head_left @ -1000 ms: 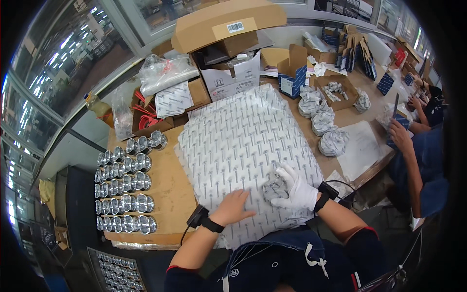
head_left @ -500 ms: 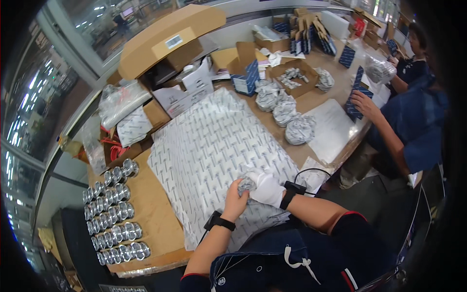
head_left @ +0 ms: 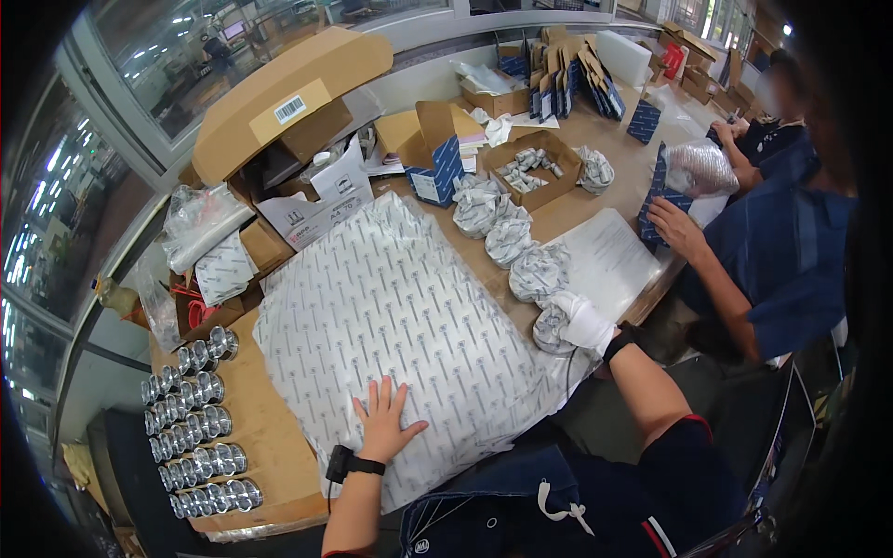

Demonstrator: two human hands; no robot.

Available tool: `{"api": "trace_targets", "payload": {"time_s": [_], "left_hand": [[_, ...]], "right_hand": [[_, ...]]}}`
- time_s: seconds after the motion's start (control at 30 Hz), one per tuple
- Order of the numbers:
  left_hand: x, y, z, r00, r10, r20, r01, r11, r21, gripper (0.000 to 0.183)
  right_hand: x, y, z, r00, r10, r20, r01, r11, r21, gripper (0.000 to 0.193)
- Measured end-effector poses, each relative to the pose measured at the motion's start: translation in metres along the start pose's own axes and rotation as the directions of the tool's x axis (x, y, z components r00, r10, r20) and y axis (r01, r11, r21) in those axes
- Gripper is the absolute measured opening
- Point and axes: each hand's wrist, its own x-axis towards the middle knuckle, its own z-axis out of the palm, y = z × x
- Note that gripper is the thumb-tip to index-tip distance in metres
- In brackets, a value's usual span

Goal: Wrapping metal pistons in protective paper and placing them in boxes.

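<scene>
I have the left hand [head_left: 382, 426] spread flat on the paper [head_left: 391, 298], the gloved right hand [head_left: 588, 325] gripping a bundle [head_left: 549, 333] just beside other bundles [head_left: 510, 238] on the desk [head_left: 580, 209].

Landmark: the stack of printed paper sheets [head_left: 400, 298]. The bare left hand [head_left: 383, 430] lies on its near part, palm down, fingers spread. At its right edge, the white-gloved right hand [head_left: 590, 325] grips a paper-wrapped bundle [head_left: 550, 329]. Three similar bundles [head_left: 509, 239] stand in a line beyond this one, along the stack's right side. Left of the stack, shiny metal parts [head_left: 217, 421] are set in rows. Beyond its far edge stands an open white carton [head_left: 321, 206]; at its far right corner, a blue box [head_left: 434, 182] with a raised brown flap.
</scene>
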Motion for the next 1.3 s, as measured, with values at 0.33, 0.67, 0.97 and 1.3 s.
{"api": "trace_targets", "payload": {"time_s": [0.33,0.67,0.97,1.3], "left_hand": [[0.02,0.022,-0.027,0.986,-0.06,0.156,0.049,0.996,0.074,0.085],[0.056,0.101,-0.067,0.964,-0.241,0.114,0.249,0.966,-0.07,0.062],[0.1,0.157,-0.059,0.975,-0.217,-0.047,0.2,0.95,-0.238,0.052],[0.107,0.162,-0.053,0.931,-0.355,-0.08,0.307,0.884,-0.352,0.047]], "right_hand": [[0.042,0.021,0.007,0.983,-0.078,-0.166,0.072,0.996,-0.046,0.054],[0.081,0.025,-0.096,0.895,0.048,-0.443,0.064,0.97,0.235,0.033],[0.261,0.133,-0.103,0.966,0.247,-0.08,-0.24,0.967,0.085,0.054],[0.32,0.124,-0.015,0.864,0.382,0.328,-0.225,0.875,-0.428,0.028]]}}
